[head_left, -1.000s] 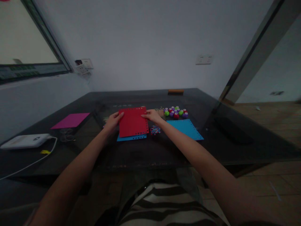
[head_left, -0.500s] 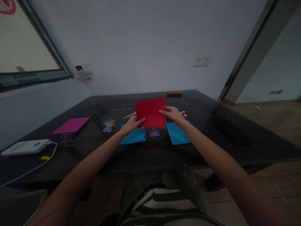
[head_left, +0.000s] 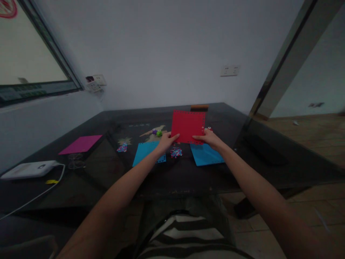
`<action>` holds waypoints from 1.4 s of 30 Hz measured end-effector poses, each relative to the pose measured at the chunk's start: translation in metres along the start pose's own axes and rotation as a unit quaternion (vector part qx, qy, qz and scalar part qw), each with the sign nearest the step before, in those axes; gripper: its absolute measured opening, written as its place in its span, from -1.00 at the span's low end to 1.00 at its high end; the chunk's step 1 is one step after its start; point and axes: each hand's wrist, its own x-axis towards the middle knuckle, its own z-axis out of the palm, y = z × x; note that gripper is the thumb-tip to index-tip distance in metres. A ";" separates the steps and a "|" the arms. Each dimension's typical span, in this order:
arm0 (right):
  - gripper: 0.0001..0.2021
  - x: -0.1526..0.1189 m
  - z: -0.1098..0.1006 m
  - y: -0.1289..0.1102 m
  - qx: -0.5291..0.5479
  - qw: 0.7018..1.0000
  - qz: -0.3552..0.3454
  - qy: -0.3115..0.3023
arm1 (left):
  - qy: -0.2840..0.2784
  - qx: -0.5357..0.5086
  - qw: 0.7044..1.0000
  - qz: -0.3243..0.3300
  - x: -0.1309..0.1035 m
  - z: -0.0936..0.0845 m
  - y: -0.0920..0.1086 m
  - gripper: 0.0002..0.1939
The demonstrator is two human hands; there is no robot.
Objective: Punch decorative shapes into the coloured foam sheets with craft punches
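Observation:
A red sheet with holes punched along its edges [head_left: 188, 126] is held up above the table between both hands. My left hand [head_left: 167, 141] pinches its lower left corner, thumb in front. At the lower right, my right hand [head_left: 209, 138] grips it the same way; the fingers behind the sheet are hidden. Below my left forearm lies a blue sheet with punched holes [head_left: 145, 151], partly covered. Another blue sheet [head_left: 205, 155] rests under my right wrist. Between the two blue sheets is a small pile of colourful beads [head_left: 176, 152].
On the dark table [head_left: 172, 180], purple and green balls with eyes [head_left: 157, 132] sit behind the left blue sheet. Further left are more beads [head_left: 122, 148], a magenta sheet [head_left: 81, 144] and a white device with a cable [head_left: 29, 169]. An orange-brown bar [head_left: 199, 107] lies near the wall.
Both hands have carried the red sheet to the right, and it now hangs straighter. The purple and green balls and more of the left blue sheet have come into sight.

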 end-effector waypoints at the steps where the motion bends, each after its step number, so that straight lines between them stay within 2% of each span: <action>1: -0.59 0.001 0.001 0.002 -0.005 1.000 -0.001 -0.003 | -0.006 0.001 1.000 -0.002 0.000 -0.004 0.000 -0.72; 7: -0.63 0.001 0.007 0.006 -0.024 1.000 -0.013 0.000 | -0.077 -0.021 0.997 -0.011 0.001 -0.020 0.003 -0.76; 10: -0.67 0.000 0.011 0.007 -0.032 0.999 -0.011 0.004 | -0.089 -0.026 0.996 -0.010 0.002 -0.024 0.004 -0.79; 15: -0.70 -0.001 0.015 0.009 -0.017 1.000 -0.013 0.002 | -0.093 -0.007 0.996 -0.006 0.001 -0.026 0.002 -0.78; 22: -0.62 -0.003 0.017 0.009 0.005 1.000 -0.009 -0.007 | -0.082 0.021 0.996 -0.001 -0.001 -0.027 0.004 -0.78; 30: -0.63 -0.005 0.018 0.007 0.025 1.000 -0.016 -0.007 | -0.065 0.028 0.997 -0.023 -0.005 -0.025 0.011 -0.83; 37: -0.58 -0.004 0.023 0.009 0.062 0.996 -0.063 -0.002 | -0.067 0.020 0.997 -0.021 -0.005 -0.023 0.010 -0.84; 42: -0.49 -0.004 0.024 0.012 0.033 0.996 -0.078 0.001 | -0.070 0.014 0.997 -0.023 -0.005 -0.023 0.008 -0.82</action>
